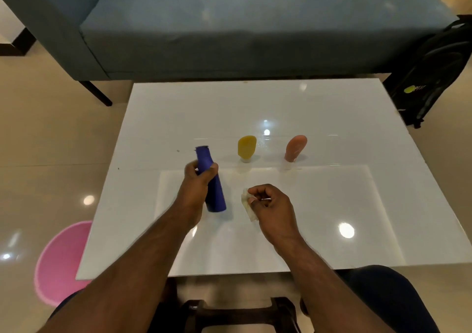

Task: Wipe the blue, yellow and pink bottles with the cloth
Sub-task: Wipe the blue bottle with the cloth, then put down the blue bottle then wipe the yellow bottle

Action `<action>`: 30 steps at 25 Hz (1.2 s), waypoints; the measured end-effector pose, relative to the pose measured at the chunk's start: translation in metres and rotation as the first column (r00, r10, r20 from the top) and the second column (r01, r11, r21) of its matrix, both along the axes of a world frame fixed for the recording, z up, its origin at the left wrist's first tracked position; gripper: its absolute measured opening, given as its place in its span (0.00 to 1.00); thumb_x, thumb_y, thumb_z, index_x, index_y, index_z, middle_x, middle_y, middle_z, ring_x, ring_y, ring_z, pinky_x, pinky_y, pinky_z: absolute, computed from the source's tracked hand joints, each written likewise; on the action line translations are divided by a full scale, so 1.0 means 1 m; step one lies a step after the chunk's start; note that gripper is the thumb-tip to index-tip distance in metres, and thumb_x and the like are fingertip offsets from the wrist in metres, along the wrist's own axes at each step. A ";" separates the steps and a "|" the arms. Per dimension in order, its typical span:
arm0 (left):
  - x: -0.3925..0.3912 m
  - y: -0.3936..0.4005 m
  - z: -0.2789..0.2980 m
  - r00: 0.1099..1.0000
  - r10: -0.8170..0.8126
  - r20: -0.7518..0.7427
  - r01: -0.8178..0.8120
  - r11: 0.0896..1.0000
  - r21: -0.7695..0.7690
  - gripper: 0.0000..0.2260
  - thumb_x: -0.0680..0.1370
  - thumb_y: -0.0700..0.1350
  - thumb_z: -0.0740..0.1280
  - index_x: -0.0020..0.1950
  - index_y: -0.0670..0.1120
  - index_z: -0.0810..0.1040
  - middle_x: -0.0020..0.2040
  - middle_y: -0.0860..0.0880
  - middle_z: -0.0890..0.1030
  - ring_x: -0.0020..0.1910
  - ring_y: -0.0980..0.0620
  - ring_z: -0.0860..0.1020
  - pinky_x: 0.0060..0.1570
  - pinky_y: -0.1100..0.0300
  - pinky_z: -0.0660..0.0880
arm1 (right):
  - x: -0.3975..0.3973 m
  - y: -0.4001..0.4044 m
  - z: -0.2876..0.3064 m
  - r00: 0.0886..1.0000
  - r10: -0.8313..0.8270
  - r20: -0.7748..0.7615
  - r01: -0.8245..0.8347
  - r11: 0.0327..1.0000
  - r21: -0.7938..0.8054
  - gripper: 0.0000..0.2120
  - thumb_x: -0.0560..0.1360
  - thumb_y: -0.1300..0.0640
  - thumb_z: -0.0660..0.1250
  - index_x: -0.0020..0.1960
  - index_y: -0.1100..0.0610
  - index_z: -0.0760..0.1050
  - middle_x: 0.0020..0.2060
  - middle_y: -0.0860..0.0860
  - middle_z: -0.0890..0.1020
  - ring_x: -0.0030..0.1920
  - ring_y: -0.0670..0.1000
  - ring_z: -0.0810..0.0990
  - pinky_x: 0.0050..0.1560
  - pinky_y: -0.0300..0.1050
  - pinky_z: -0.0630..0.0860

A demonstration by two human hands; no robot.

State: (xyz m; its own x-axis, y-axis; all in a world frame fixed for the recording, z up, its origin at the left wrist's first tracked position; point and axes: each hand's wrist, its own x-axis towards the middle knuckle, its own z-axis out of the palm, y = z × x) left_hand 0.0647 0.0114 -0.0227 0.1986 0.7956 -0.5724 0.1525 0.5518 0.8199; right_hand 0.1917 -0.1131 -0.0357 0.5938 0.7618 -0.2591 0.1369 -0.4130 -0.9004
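The left hand (198,179) wraps its grip around the upper part of the tall dark-blue plastic bottle (211,182), which tilts above the glossy white desk (332,118). Just beside it, the right hand (268,205) pinches a small crumpled pale cloth (247,203), apart from the bottle. Farther back stand the squat yellow bottle (246,146) and the pink bottle (295,148), both cap-down.

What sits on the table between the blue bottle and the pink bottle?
The yellow bottle, standing cap-down. The head view shows it right of the blue bottle held in the left hand, left of the pink bottle.
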 end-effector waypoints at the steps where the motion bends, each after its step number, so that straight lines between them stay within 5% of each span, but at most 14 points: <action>1: -0.002 0.011 0.001 0.999 -0.018 -0.041 0.021 0.997 0.068 0.23 0.79 0.46 0.70 0.71 0.48 0.66 0.64 0.46 0.76 0.60 0.46 0.77 0.62 0.46 0.76 | 0.001 -0.001 -0.002 1.000 -0.003 -0.002 0.003 1.000 -0.011 0.05 0.74 0.54 0.70 0.50 0.50 0.79 0.46 0.43 0.82 0.47 0.44 0.79 0.53 0.40 0.78; 8: -0.010 0.067 0.009 0.928 -0.130 -0.349 0.272 0.876 0.399 0.25 0.74 0.42 0.76 0.65 0.48 0.67 0.56 0.50 0.75 0.54 0.47 0.76 0.53 0.54 0.74 | 0.008 -0.006 -0.008 0.999 -0.034 -0.024 0.034 0.999 0.009 0.03 0.74 0.55 0.70 0.46 0.47 0.79 0.43 0.42 0.82 0.45 0.44 0.80 0.50 0.43 0.79; 16: -0.005 0.077 -0.002 0.894 -0.161 -0.419 0.361 0.812 0.459 0.20 0.74 0.38 0.75 0.57 0.47 0.67 0.44 0.57 0.75 0.41 0.59 0.73 0.43 0.62 0.69 | 0.013 -0.008 -0.012 0.999 -0.025 -0.021 0.025 1.000 0.003 0.03 0.74 0.55 0.70 0.46 0.47 0.79 0.43 0.42 0.83 0.44 0.42 0.80 0.49 0.44 0.80; 21: -0.008 0.079 -0.008 0.852 -0.188 -0.488 0.423 0.797 0.431 0.20 0.74 0.39 0.75 0.58 0.48 0.68 0.49 0.50 0.77 0.46 0.49 0.75 0.47 0.57 0.69 | 0.014 -0.008 -0.013 0.999 -0.033 -0.029 0.034 0.999 0.013 0.03 0.74 0.55 0.70 0.45 0.47 0.79 0.42 0.42 0.83 0.44 0.42 0.80 0.48 0.44 0.80; 30: -0.009 0.090 -0.009 0.801 -0.243 -0.547 0.486 0.798 0.357 0.21 0.73 0.39 0.75 0.62 0.46 0.72 0.48 0.52 0.77 0.51 0.48 0.75 0.51 0.55 0.68 | 0.016 -0.009 -0.013 0.998 -0.042 -0.044 0.042 0.999 0.005 0.03 0.74 0.54 0.70 0.45 0.47 0.79 0.42 0.41 0.83 0.44 0.42 0.80 0.48 0.47 0.81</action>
